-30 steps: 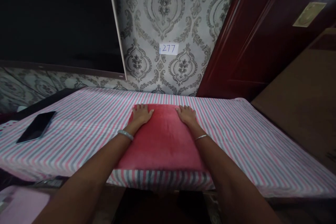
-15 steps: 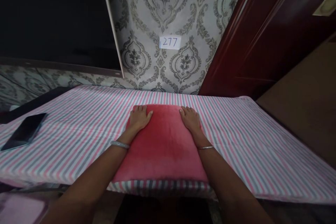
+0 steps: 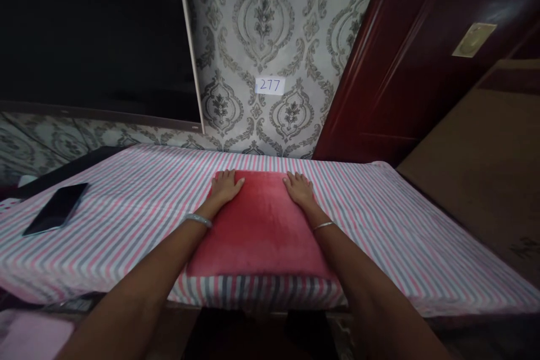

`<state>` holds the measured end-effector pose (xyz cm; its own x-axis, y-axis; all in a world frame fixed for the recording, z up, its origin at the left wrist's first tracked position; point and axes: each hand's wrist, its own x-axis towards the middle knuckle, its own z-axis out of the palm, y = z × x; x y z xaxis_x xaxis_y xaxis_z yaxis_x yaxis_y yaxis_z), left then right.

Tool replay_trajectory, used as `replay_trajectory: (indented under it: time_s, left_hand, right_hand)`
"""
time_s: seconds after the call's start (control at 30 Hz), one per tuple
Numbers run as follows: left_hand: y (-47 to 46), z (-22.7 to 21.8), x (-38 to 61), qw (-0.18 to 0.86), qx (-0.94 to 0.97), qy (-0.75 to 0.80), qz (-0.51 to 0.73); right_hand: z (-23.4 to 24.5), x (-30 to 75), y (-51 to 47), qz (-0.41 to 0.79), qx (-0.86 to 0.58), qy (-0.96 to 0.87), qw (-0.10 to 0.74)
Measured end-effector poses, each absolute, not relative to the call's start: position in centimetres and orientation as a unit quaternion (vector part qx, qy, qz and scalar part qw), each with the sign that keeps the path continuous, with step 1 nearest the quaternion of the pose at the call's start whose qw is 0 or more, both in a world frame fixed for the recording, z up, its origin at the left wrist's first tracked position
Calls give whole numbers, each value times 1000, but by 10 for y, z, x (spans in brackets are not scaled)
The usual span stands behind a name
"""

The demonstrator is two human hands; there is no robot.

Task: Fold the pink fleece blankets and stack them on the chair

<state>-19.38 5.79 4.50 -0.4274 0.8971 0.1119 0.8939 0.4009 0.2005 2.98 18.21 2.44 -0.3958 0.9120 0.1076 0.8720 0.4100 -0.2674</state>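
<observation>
A soft red cloth piece (image 3: 261, 230), plush and roughly square, lies flat on the striped tablecloth (image 3: 139, 208), close to the table's front edge. Whether it is a thin cushion or a folded cloth I cannot tell. My left hand (image 3: 224, 185) rests palm down on its far left corner, fingers stretched forward and thumb out to the side. On the far right corner lies my right hand (image 3: 300, 188), flat in the same way with fingers apart. Each wrist wears a bracelet. Neither hand grips the cloth.
A dark phone (image 3: 57, 211) lies at the table's left. Behind the table are a large black screen (image 3: 97, 39), patterned wallpaper with a paper label (image 3: 270, 85) reading 277, and a dark red door (image 3: 379, 84). A brown cardboard box (image 3: 476, 163) stands along the right side.
The camera view has shifted slightly, so the wall label sits lower and the door plate shows more fully. Both hands stay flat on the red cloth's far corners.
</observation>
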Motion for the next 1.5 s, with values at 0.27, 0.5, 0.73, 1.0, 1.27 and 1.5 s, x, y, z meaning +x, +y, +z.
replay_trajectory:
  time_s: [0.27, 0.5, 0.73, 1.0, 1.27, 1.5]
  left_hand:
    - [60, 50, -170, -15, 581, 810, 79]
    - [60, 26, -169, -46, 567, 821, 55]
    - [64, 25, -173, -37, 572, 817, 63]
    - [63, 25, -173, -36, 572, 816, 69]
    - [61, 30, -169, -47, 576, 813, 73]
    - [63, 27, -170, -59, 579, 810, 75]
  right_hand:
    - [46, -8, 142, 93, -390, -911, 91]
    - [16, -5, 143, 68, -383, -914, 112]
    - [7, 52, 183, 74, -491, -861, 113]
    - [-7, 59, 196, 114, -514, -837, 148]
    - [37, 52, 162, 110, -528, -834, 114]
    - [19, 32, 45, 117, -340, -922, 143]
